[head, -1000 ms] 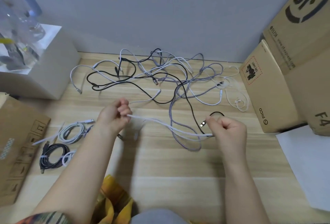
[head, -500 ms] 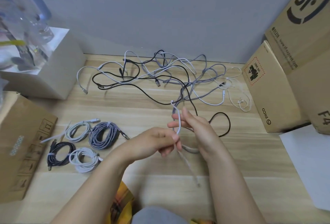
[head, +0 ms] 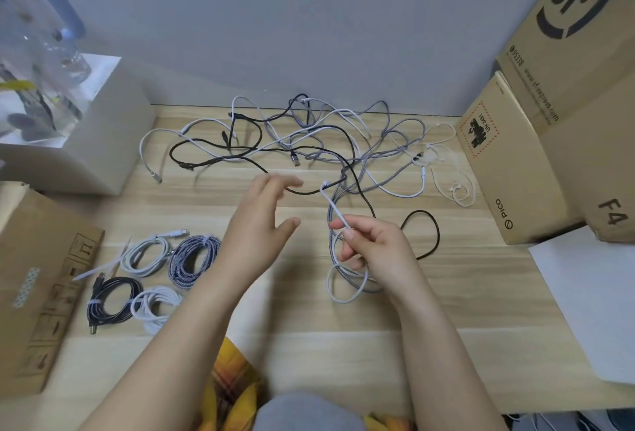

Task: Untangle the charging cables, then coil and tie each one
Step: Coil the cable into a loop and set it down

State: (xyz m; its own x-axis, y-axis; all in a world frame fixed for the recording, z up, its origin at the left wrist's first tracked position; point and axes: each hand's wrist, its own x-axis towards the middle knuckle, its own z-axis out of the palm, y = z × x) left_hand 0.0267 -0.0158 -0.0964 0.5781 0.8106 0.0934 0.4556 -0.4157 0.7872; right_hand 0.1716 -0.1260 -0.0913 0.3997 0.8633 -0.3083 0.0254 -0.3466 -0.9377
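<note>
The right hand [head: 372,248] is pinching a white cable [head: 335,209] between thumb and fingertips, holding a short stiffish run of it up off the table [head: 309,344] while a loose loop of the same cable is hanging and resting below the wrist. The left hand [head: 261,224] is hovering just beside it with fingers spread and relaxed, gripping nothing. The white cable is leading back into the tangle [head: 309,142] of black, grey and white cables lying across the far side of the table near the wall. Four finished coils [head: 151,276], each tied, are lying at the near left. Judging by how it drapes, the cable is light and limp, holding a soft curve but sagging wherever unsupported; the smooth jacket is probably sliding easily through fingers, so a pinch close to the plug end, with the other hand gathering loops, looks the sensible hold. Snagging against the braided grey cable is the likely trouble. Compared with half a second ago, the left hand is no longer meeting the right at the cable: it has let go and is moving up and away to the left, and the right hand alone is now keeping the cable.
</note>
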